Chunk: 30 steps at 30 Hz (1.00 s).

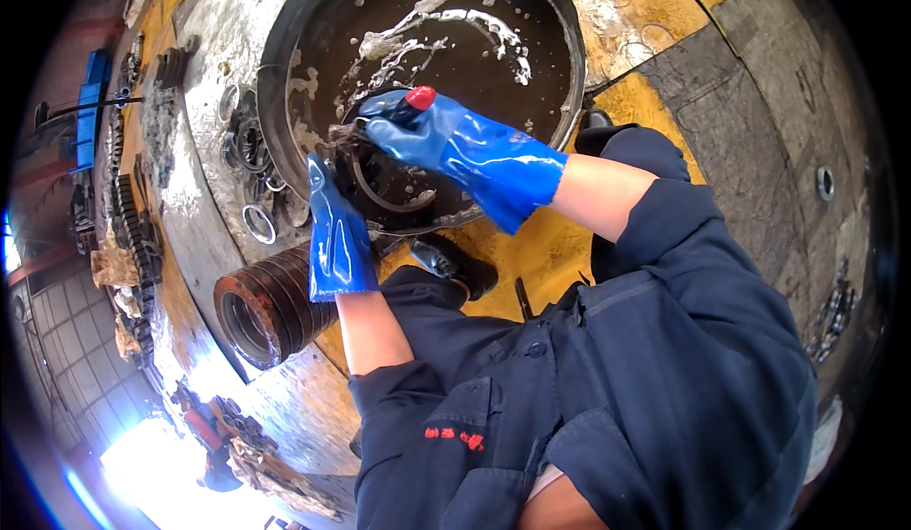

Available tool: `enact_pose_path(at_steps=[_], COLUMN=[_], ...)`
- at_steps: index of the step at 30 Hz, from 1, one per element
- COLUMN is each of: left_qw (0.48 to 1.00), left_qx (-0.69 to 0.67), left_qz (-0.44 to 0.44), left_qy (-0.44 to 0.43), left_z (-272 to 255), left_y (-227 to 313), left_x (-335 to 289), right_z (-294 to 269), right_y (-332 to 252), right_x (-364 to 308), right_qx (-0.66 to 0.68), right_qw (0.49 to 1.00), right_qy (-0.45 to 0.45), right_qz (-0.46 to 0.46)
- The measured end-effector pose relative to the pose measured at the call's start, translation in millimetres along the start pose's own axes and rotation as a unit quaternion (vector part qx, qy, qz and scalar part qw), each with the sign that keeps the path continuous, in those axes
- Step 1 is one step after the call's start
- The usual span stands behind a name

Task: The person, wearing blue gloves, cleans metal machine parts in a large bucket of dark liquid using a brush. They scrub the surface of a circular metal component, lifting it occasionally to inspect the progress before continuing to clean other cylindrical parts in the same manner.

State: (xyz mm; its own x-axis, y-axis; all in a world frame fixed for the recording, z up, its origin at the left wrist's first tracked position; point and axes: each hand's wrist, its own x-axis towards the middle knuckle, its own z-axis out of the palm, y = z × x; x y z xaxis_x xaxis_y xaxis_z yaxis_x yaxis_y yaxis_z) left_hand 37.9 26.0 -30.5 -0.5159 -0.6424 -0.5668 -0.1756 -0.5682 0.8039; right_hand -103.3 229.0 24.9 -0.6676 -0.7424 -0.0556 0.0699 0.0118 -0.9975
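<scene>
Both my hands wear long blue rubber gloves. My right hand [403, 131] is closed round a dark handle with a red end, which looks like a brush [420, 98]. Its working end, by the fingertips, is hard to make out. Close by, my left hand [332, 209] grips a dark round metal ring [384, 198] at the near left of the basin; most of its fingers are hidden behind the glove's back. The wide black basin [272, 84] holds dark brown liquid with whitish foam streaks, and the ring is tilted over or partly in it.
Left of the basin lie several metal rings [258, 224] and dark parts. A rusty stack of thick rings [254, 314] lies beside my left forearm. My shoe [454, 262] rests on yellow floor near the basin. Another small ring [825, 184] lies far right.
</scene>
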Motion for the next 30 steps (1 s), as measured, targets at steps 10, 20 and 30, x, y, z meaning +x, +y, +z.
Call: enact_pose_path(at_steps=[10,20,30], left_qw=[0.999,0.997,0.991], left_qx=[-0.037,0.079,0.075], left_qz=[-0.023,-0.011,0.062], left_qy=[0.026,0.001,0.089], left_z=[19,23,19], left_y=[3,10,9], left_x=[-5,-27,-25], right_z=[-5,-61,-24], right_y=[5,59,-5], right_x=[-3,22,-1], right_qx=[-0.013,-0.167,-0.011], right_qw=[0.999,0.972,0.989], right_qy=[0.008,0.133,-0.145], right_qz=[-0.043,0.100,0.006])
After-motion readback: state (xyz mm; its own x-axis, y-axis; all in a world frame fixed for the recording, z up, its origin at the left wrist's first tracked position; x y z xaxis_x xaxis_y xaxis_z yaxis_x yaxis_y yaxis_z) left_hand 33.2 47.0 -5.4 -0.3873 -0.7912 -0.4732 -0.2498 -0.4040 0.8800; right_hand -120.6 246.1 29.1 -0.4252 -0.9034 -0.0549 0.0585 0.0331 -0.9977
